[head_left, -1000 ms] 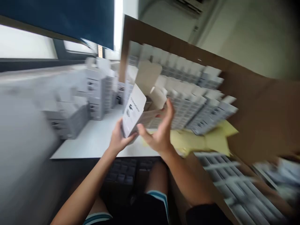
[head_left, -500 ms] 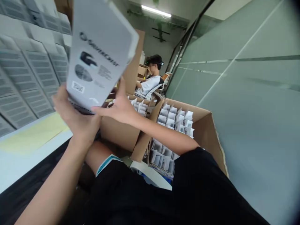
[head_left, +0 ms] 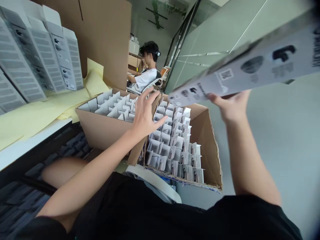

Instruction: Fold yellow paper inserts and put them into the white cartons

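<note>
My right hand (head_left: 233,106) is raised at the right, fingers closed around white printed product boxes (head_left: 260,66) from below. They form a long tilted row, one end hanging over a cardboard carton (head_left: 212,146). That carton holds rows of upright white product boxes (head_left: 172,153) with open tops, packed toward its left side. My left hand (head_left: 146,115) is open, fingers spread, above the edge where this carton meets a second cardboard carton (head_left: 105,130). White dividers or open box tops (head_left: 112,105) show in the second carton. How many boxes my right hand holds, I cannot tell.
More printed boxes (head_left: 55,56) stand on the table at the left, beside yellow paper (head_left: 72,100). A tall cardboard panel (head_left: 107,36) rises behind them. A frosted glass wall (head_left: 275,133) runs along the right. A seated person (head_left: 148,71) works farther back.
The product boxes have moved from both hands at the upper left to my right hand at the right. My left hand has let go and moved over the cartons. The view has shifted.
</note>
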The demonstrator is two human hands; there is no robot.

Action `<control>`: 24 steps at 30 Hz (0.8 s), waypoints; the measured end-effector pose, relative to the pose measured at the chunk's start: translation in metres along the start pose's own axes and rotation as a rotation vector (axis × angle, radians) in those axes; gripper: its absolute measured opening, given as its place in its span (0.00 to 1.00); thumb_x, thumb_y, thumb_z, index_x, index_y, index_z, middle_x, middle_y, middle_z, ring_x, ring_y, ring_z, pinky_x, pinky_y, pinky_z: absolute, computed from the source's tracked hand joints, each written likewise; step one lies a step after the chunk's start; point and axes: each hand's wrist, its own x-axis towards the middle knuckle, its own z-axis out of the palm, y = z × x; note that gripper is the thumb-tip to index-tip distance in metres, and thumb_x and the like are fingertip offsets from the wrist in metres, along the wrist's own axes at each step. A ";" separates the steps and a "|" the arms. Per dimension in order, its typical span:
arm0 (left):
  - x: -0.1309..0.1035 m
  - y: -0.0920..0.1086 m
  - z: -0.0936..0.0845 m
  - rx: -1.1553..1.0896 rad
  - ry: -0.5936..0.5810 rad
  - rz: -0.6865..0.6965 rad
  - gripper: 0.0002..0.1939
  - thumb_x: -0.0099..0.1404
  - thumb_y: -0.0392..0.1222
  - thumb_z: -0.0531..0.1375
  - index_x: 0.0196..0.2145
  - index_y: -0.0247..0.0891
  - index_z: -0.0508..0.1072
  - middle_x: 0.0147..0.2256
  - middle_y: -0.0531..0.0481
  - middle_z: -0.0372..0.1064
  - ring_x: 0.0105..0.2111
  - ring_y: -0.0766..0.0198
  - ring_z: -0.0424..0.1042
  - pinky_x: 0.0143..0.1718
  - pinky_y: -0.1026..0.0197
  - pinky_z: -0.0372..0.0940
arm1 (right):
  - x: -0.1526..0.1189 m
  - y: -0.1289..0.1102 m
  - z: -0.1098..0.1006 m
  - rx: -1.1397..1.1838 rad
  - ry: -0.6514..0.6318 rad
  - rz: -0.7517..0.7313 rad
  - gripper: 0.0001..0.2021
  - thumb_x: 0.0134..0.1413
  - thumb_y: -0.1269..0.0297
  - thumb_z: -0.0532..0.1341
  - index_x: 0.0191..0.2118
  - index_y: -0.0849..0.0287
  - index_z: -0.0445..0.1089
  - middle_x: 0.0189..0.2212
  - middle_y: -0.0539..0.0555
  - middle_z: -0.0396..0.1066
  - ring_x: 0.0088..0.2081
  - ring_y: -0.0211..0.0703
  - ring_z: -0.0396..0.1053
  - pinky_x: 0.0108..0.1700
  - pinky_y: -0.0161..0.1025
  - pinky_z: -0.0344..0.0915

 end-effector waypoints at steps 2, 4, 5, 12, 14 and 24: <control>-0.042 -0.021 0.008 -0.025 -0.059 -0.120 0.37 0.65 0.51 0.64 0.65 0.42 0.53 0.65 0.37 0.53 0.66 0.44 0.55 0.66 0.36 0.54 | -0.008 0.022 -0.048 -0.054 0.041 0.029 0.33 0.43 0.56 0.76 0.55 0.48 0.63 0.55 0.59 0.67 0.59 0.56 0.66 0.65 0.61 0.60; -0.087 -0.044 0.013 -0.046 -0.141 -0.267 0.34 0.66 0.49 0.62 0.64 0.39 0.56 0.63 0.34 0.55 0.65 0.43 0.57 0.64 0.36 0.56 | -0.023 0.051 -0.088 -0.140 0.054 0.109 0.34 0.39 0.59 0.77 0.54 0.49 0.65 0.56 0.60 0.67 0.59 0.55 0.66 0.65 0.57 0.61; -0.109 -0.054 0.013 -0.067 -0.165 -0.341 0.31 0.67 0.48 0.61 0.63 0.38 0.56 0.62 0.33 0.57 0.64 0.44 0.58 0.64 0.36 0.57 | -0.033 0.067 -0.104 -0.174 0.051 0.173 0.34 0.37 0.61 0.77 0.53 0.50 0.66 0.55 0.61 0.68 0.58 0.55 0.67 0.63 0.56 0.62; -0.173 -0.064 -0.010 -0.108 -0.133 -0.284 0.14 0.68 0.40 0.58 0.51 0.40 0.67 0.60 0.38 0.62 0.64 0.48 0.61 0.62 0.43 0.62 | -0.125 0.149 -0.130 -0.173 0.006 0.651 0.30 0.23 0.65 0.79 0.40 0.52 0.70 0.42 0.60 0.75 0.45 0.58 0.74 0.52 0.58 0.68; -0.176 -0.058 -0.015 -0.106 -0.135 -0.276 0.15 0.66 0.39 0.59 0.50 0.40 0.67 0.57 0.39 0.65 0.60 0.50 0.66 0.59 0.45 0.65 | -0.145 0.161 -0.122 -0.155 -0.004 0.698 0.29 0.26 0.64 0.78 0.40 0.52 0.71 0.42 0.60 0.76 0.44 0.58 0.74 0.50 0.56 0.69; -0.268 -0.071 -0.038 -0.016 -0.257 -0.669 0.09 0.69 0.43 0.55 0.38 0.38 0.71 0.35 0.46 0.73 0.32 0.61 0.72 0.38 0.60 0.68 | -0.237 0.214 -0.073 -0.094 -0.181 0.957 0.33 0.24 0.55 0.77 0.43 0.57 0.72 0.45 0.64 0.78 0.48 0.67 0.74 0.53 0.62 0.69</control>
